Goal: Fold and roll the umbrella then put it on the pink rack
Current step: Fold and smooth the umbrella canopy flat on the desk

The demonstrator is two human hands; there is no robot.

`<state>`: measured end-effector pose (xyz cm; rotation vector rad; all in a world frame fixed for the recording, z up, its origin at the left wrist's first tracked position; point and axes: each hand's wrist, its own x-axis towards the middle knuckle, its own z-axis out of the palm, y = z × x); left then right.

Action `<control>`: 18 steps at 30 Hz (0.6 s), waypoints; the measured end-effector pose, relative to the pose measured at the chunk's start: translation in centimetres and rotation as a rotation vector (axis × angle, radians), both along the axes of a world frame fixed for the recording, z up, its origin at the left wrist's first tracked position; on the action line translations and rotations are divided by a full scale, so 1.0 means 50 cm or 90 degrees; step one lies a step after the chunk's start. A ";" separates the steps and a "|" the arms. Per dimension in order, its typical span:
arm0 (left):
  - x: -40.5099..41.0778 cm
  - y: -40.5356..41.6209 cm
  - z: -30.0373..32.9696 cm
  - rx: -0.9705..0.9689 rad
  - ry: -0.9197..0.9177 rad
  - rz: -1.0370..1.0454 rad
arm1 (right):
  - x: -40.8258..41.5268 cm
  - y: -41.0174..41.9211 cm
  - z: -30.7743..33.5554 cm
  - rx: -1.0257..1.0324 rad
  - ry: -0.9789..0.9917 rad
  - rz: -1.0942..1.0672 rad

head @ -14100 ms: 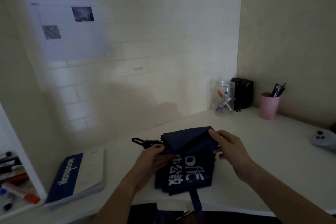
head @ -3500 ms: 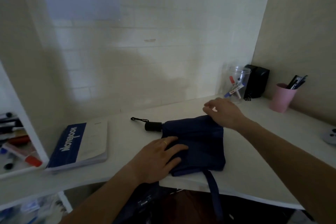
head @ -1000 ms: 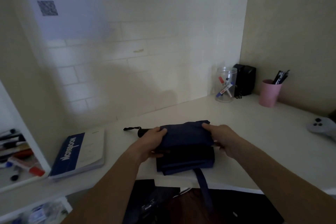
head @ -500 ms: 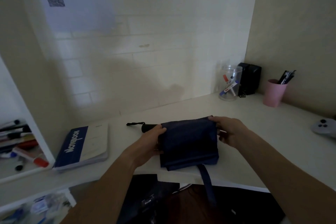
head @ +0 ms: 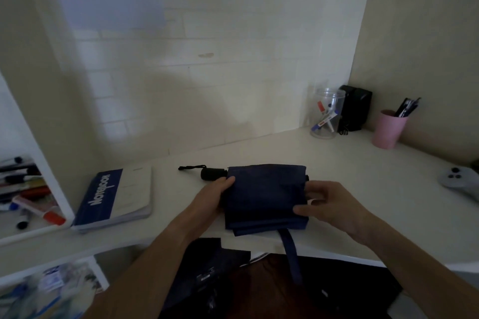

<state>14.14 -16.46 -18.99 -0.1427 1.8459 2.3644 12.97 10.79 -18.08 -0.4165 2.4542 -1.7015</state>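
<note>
The umbrella lies on the white desk, at its near edge and to the right of the blue notebook. Its navy canopy is gathered into a flat, roughly square packet of several layers, so the folding looks largely done. The rolling seems not yet finished: the cloth lies flat and broad, not wound tight, and the closing strap hangs loose over the desk edge below the umbrella. Fastening it and carrying it to the pink rack remain; no pink rack is in view.

The long axis runs left to right across the desk. The black handle with its wrist cord points left toward the notebook, and the tip end points right, toward the grey controller.

The left hand grips the umbrella's left edge, thumb on top of the cloth and fingers hidden beneath. The right hand pinches the right edge, thumb lying on the top layer and fingers curled beside it. A pink cup of pens stands well beyond the umbrella, to its right.
</note>
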 end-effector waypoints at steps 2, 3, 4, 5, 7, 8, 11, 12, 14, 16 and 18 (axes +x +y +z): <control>0.010 -0.004 -0.002 -0.058 0.018 -0.018 | -0.001 0.014 -0.013 0.028 0.015 0.017; 0.017 -0.007 -0.001 -0.119 0.030 -0.024 | -0.001 0.022 -0.016 0.026 0.012 0.019; 0.023 -0.012 -0.001 -0.178 0.046 -0.032 | -0.001 0.030 -0.018 0.013 0.001 0.020; 0.029 -0.016 -0.001 -0.220 0.060 -0.045 | -0.001 0.037 -0.018 -0.007 -0.010 0.025; 0.035 -0.025 -0.004 -0.260 0.072 -0.079 | 0.000 0.046 -0.021 -0.030 -0.013 0.040; 0.037 -0.027 -0.005 -0.268 0.070 -0.094 | 0.003 0.047 -0.023 -0.027 0.002 0.049; 0.042 -0.026 0.000 -0.292 0.072 -0.126 | 0.016 0.036 -0.028 0.062 0.098 0.064; 0.041 -0.028 -0.001 -0.297 0.072 -0.135 | 0.020 0.031 -0.031 0.095 0.132 0.060; 0.039 -0.034 -0.003 -0.292 0.080 -0.130 | 0.025 0.025 -0.038 0.146 0.208 0.035; 0.034 -0.040 -0.010 -0.294 0.103 -0.109 | 0.022 0.029 -0.054 0.196 0.289 0.018; 0.028 -0.042 -0.020 -0.320 0.119 -0.098 | 0.019 0.036 -0.067 0.232 0.333 0.013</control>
